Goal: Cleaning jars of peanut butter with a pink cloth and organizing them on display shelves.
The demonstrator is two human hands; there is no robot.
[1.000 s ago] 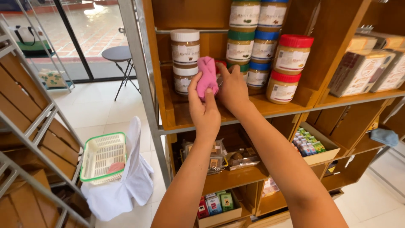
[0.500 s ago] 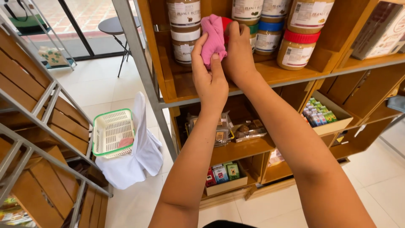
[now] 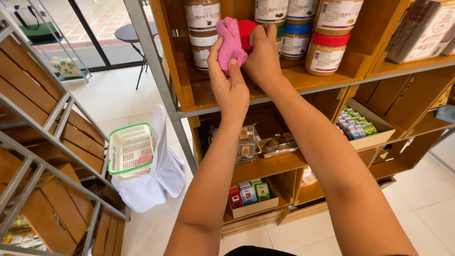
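Pink cloth (image 3: 231, 40) pinched in left hand (image 3: 231, 87); right hand (image 3: 263, 59) grips red-lidded jar (image 3: 246, 33).

jars (image 3: 324, 53): 7 | pink cloth (image 3: 231, 41): 1 | hands (image 3: 231, 87): 2 | green basket (image 3: 129, 150): 1 | round table (image 3: 134, 33): 1

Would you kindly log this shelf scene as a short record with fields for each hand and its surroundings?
Left hand: left hand presses a pink cloth against a red-lidded jar.
Right hand: right hand grips the same jar from the right side.
Support: wooden shelf.
Neighbours: stacked jars with brown spread to the left; a jar with a red lid and one with a blue lid to the right.
Below: small boxes in a tray.
Floor side: green-rimmed white basket on a white-draped stand.
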